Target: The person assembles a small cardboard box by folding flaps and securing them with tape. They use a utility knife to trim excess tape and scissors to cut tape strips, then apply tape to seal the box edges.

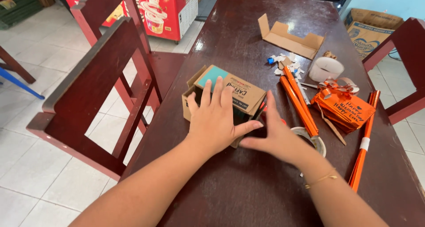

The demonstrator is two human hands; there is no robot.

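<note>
A small brown cardboard box (241,94) with a teal patch on its lid sits near the left edge of the dark wooden table (248,182). My left hand (213,117) lies flat on top of it, fingers spread. My right hand (273,136) presses against the box's right side, fingers pointing up along it and thumb toward the left hand. Neither hand wraps around the box. A red and black pen-like thing shows just beyond my right hand, partly hidden.
Right of the box lie orange foil rolls (299,101), a tape roll (316,140), an orange wrapped gift with ribbon (345,109), another long orange roll (364,143), a white cup (325,69), paper scraps and a cut cardboard piece (290,39). Red wooden chairs (104,85) stand at the left.
</note>
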